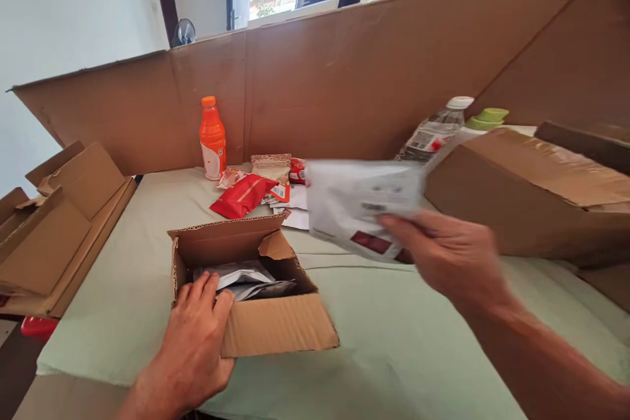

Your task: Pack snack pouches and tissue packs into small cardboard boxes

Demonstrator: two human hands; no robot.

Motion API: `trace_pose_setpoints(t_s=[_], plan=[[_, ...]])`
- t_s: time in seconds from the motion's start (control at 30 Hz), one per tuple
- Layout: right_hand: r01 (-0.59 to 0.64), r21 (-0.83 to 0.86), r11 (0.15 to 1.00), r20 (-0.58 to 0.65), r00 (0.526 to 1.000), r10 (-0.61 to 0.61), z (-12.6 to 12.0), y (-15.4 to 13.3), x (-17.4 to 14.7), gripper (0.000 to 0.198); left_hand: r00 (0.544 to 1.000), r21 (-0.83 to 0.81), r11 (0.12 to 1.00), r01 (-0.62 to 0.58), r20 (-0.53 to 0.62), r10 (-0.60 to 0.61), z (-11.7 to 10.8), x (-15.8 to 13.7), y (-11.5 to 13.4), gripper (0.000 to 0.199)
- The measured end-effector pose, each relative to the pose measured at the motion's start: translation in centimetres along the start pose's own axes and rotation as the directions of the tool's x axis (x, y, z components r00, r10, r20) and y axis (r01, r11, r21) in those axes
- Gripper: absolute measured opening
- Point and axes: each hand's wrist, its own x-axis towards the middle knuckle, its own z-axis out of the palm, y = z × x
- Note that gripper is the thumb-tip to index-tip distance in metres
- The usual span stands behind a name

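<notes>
head view: right hand pinches a white pouch with maroon panels; left hand grips box.

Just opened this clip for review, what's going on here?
A person's right hand holds a white packet in the air, outside the small open box. The left hand is at the box's near left edge. Other packets lie inside. Beyond the box are an orange bottle and a red packet.
</notes>
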Motion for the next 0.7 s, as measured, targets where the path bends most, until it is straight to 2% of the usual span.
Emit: trace_pose_setpoints(t_s=[0.07,0.1,0.13,0.2,0.23,0.3,0.33,0.37,0.4,0.47,0.57,0.63,0.7], plan=[[0.157,-0.113,0.981,-0.165,0.971,-0.175,-0.9,-2.1,-1.0,0.017,1.0,-0.032,0.999,0.015,0.024,-0.015,-0.3,0.3,0.2,0.055],[0.214,-0.161,0.963,-0.191,0.951,-0.243,-0.9,-3.2,-1.4,0.012,0.999,-0.046,0.999,0.023,0.031,-0.021,-0.5,0.3,0.3,0.052],[0.276,-0.191,0.942,-0.162,0.938,-0.308,-0.6,-4.2,-1.7,0.012,0.999,-0.056,0.998,0.03,0.035,-0.028,-0.6,0.4,0.4,0.05],[0.431,-0.184,0.883,0.034,0.901,-0.433,1.0,-6.1,-2.0,0.025,0.998,-0.065,0.997,0.044,0.038,-0.041,-0.7,0.4,0.6,0.047],[0.513,-0.135,0.848,0.178,0.854,-0.489,2.1,-7.0,-2.0,0.03,0.998,-0.065,0.997,0.047,0.039,-0.044,-0.7,0.4,0.6,0.047],[0.622,0.006,0.783,0.46,0.694,-0.554,4.3,-8.3,-1.7,0.034,0.998,-0.067,0.996,0.051,0.044,-0.048,-0.6,0.3,0.7,0.045],[0.643,0.048,0.765,0.565,0.614,-0.552,5.3,-8.8,-1.5,0.034,0.998,-0.069,0.996,0.052,0.048,-0.049,-0.6,0.2,0.7,0.043],[0.658,0.049,0.751,0.644,0.554,-0.527,6.3,-9.2,-1.4,0.036,0.998,-0.071,0.996,0.05,0.05,-0.047,-0.6,0.2,0.7,0.042],[0.678,0.012,0.735,0.706,0.514,-0.487,7.1,-9.5,-1.2,0.039,0.998,-0.073,0.996,0.047,0.049,-0.043,-0.5,0.1,0.7,0.041],[0.737,-0.11,0.667,0.818,0.448,-0.36,8.8,-10.0,-1.0,0.045,0.999,-0.073,0.997,0.041,0.037,-0.038,-0.5,0.2,0.7,0.041],[0.807,-0.179,0.563,0.924,0.334,-0.186,11.7,-10.7,-0.7,0.039,0.999,-0.064,0.997,0.045,0.027,-0.044,-0.4,0.4,0.6,0.04],[0.817,-0.161,0.554,0.956,0.27,-0.119,13.8,-11.1,-0.5,0.033,0.999,-0.057,0.997,0.045,0.03,-0.043,-0.3,0.4,0.5,0.039],[0.814,-0.149,0.562,0.969,0.233,-0.08,15.4,-11.3,-0.3,0.031,1.0,-0.066,0.998,0.007,-0.01,-0.008,-0.3,0.2,0.5,0.042]])
